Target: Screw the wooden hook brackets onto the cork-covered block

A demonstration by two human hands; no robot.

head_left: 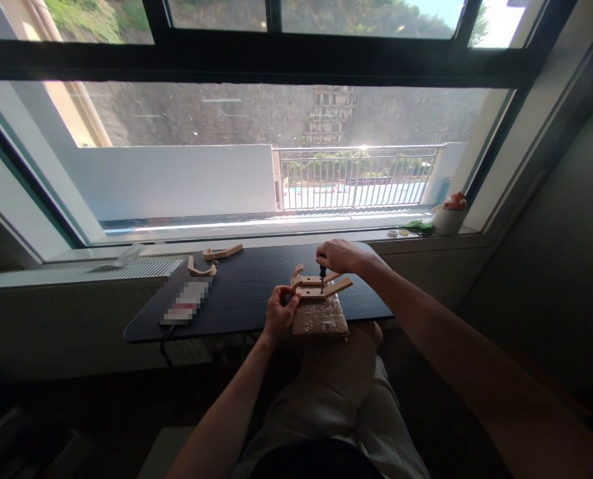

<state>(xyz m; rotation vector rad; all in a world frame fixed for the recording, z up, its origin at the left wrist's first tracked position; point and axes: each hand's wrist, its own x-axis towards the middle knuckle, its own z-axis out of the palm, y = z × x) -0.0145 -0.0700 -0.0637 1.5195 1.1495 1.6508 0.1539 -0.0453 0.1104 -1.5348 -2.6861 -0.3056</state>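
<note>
My right hand [340, 255] is closed around the handle of a small black screwdriver [322, 271], held upright. Its tip meets the nearer wooden hook [312, 293], close to the bend. My left hand [280, 313] grips that hook's left end between thumb and fingers. Just behind it lies a second wooden hook [309, 281] of like shape. Both rest on a brown block [320, 318] wrapped in clear plastic, which sits at the table's front edge. Whether a screw is under the tip is too small to tell.
On the dark table [256, 273], two more wooden pieces, one curved [201, 268] and one longer [223, 253], lie left, near small metal bits. A blurred-out flat object [187, 301] is at the left edge. A white pot [449, 219] stands on the windowsill.
</note>
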